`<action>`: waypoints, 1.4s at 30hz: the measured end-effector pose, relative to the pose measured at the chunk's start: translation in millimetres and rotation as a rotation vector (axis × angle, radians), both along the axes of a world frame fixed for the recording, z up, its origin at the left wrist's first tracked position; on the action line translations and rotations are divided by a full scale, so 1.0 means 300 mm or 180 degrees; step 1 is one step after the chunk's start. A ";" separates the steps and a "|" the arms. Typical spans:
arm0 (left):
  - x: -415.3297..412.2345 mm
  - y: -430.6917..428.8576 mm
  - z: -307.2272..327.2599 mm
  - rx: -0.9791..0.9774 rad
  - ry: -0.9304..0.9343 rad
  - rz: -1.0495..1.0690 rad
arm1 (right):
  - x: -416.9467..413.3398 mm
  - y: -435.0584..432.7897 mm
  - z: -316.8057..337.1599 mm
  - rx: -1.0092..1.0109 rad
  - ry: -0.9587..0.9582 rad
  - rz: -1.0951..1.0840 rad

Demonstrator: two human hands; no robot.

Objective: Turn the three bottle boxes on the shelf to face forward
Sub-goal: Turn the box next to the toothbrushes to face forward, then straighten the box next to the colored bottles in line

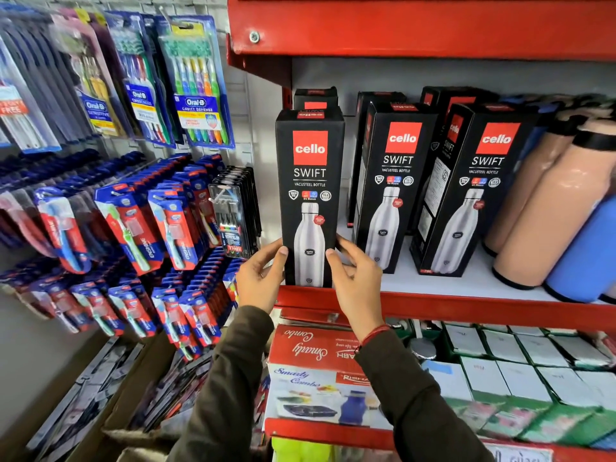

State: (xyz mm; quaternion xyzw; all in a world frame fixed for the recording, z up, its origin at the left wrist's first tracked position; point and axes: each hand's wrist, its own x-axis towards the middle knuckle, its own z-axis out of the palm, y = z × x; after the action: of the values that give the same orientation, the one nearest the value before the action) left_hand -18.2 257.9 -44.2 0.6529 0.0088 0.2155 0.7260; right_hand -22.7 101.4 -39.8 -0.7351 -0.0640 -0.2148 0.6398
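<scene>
Three black bottle boxes with red logos stand upright on the red-edged shelf, printed fronts toward me. The left box sits at the shelf's front edge. My left hand grips its lower left side and my right hand grips its lower right side, thumbs on the front face. The middle box and the right box stand further back, apart from my hands. More black boxes stand behind them, partly hidden.
Beige bottles and a blue bottle lean at the shelf's right end. Toothbrush packs hang on the wall to the left. Below the shelf lie a red combo box and several white-topped cartons.
</scene>
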 end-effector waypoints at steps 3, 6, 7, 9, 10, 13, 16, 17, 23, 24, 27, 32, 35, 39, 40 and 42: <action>-0.011 -0.004 0.002 0.0047 0.0004 0.0020 | -0.011 0.001 0.007 0.0006 0.0019 -0.0005; -0.015 -0.006 -0.002 0.0065 0.0020 0.0002 | -0.021 -0.001 0.011 -0.0045 0.0018 0.0033; -0.018 -0.012 -0.004 0.0074 0.0011 0.0040 | -0.025 -0.003 0.012 -0.0091 -0.0004 0.0029; -0.029 -0.035 -0.012 0.0127 -0.0162 0.0320 | -0.035 -0.015 0.010 -0.0208 -0.0134 -0.0106; -0.037 -0.050 -0.016 0.0119 -0.0317 0.0538 | -0.040 -0.026 0.009 -0.0261 -0.0256 -0.0228; -0.064 -0.099 -0.014 0.0132 -0.0873 0.1136 | -0.044 -0.082 0.018 -0.0194 -0.0539 -0.0567; -0.080 -0.159 0.003 0.0584 -0.1440 0.1243 | -0.037 -0.154 0.039 -0.0091 -0.0694 -0.0770; -0.084 -0.187 0.013 0.0709 -0.1593 0.1171 | -0.031 -0.178 0.045 -0.0083 -0.0702 -0.0808; -0.071 -0.407 0.067 0.1072 -0.1613 0.0288 | 0.024 -0.293 0.050 -0.0008 -0.0442 -0.0647; -0.059 -0.443 0.071 0.1111 -0.1409 0.0141 | 0.035 -0.306 0.044 0.0010 -0.0358 -0.0610; -0.001 -0.524 0.085 0.0831 -0.0634 -0.0060 | 0.073 -0.330 0.029 -0.0088 -0.0068 -0.0556; 0.120 -0.556 0.083 -0.0023 0.0526 -0.0099 | 0.143 -0.354 0.023 -0.0360 0.0414 -0.0332; 0.153 -0.554 0.072 -0.0013 0.0698 0.0028 | 0.168 -0.361 0.017 -0.0490 0.0500 -0.0383; 0.148 -0.551 0.069 -0.0003 0.0732 0.0131 | 0.174 -0.368 0.013 -0.0516 0.0463 -0.0454; 0.145 -0.551 0.068 0.0015 0.0732 0.0153 | 0.172 -0.370 0.012 -0.0526 0.0458 -0.0459; 0.136 -0.550 0.062 0.0061 0.0726 0.0203 | 0.161 -0.373 0.012 -0.0536 0.0431 -0.0438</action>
State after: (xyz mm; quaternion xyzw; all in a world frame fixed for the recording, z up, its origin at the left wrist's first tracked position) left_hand 22.6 93.0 -25.6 0.6795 0.1100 0.1630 0.7068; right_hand 25.6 -10.5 -36.2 -0.8017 0.0121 -0.2019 0.5625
